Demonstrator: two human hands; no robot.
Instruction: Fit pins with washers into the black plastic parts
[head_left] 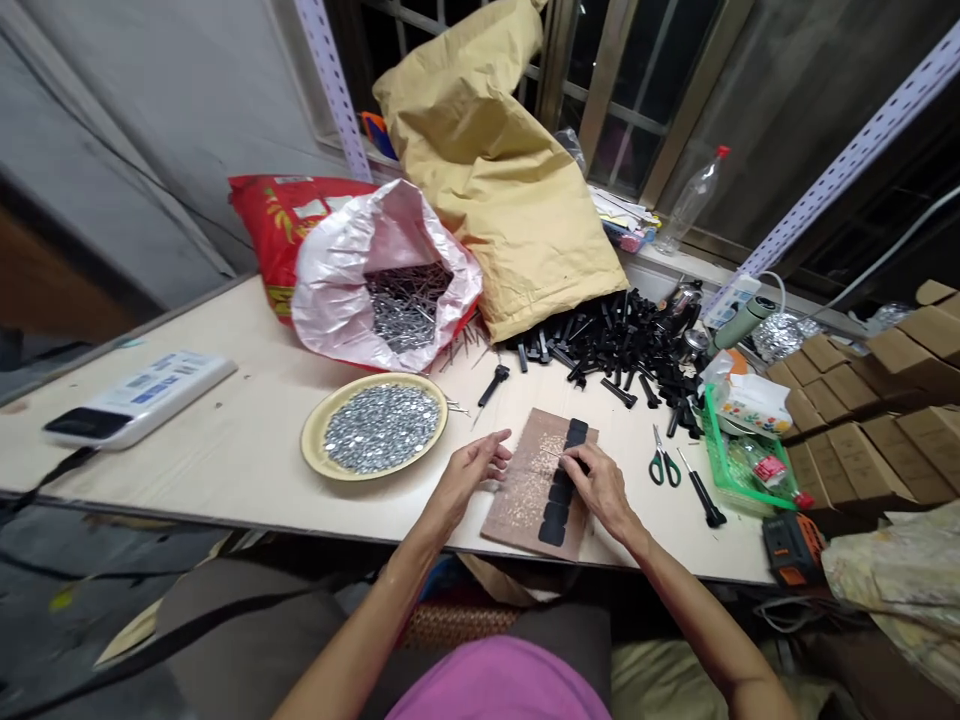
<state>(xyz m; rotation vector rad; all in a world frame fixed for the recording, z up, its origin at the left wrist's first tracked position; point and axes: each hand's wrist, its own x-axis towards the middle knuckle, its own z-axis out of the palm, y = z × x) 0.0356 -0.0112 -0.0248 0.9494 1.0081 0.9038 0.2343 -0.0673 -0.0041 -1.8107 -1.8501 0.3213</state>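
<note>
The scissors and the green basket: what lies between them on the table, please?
In the head view, a thin tool with a black handle lies between the scissors and the green basket, its handle toward the table's front edge.

Your bare left hand (474,468) hangs loosely spread, fingers slightly curled toward your bare right hand (602,488), whose thumb and fingertips pinch together; both bare forearms (694,595) slant forward and inward.

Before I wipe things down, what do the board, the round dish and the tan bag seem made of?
Board: probably wood or fiberboard, matte brown, with pale flecks. Round dish: perhaps plastic or enamelled metal, smooth yellowish rim; unclear. Tan bag: likely kraft paper, matte, with stiff creases.
</note>
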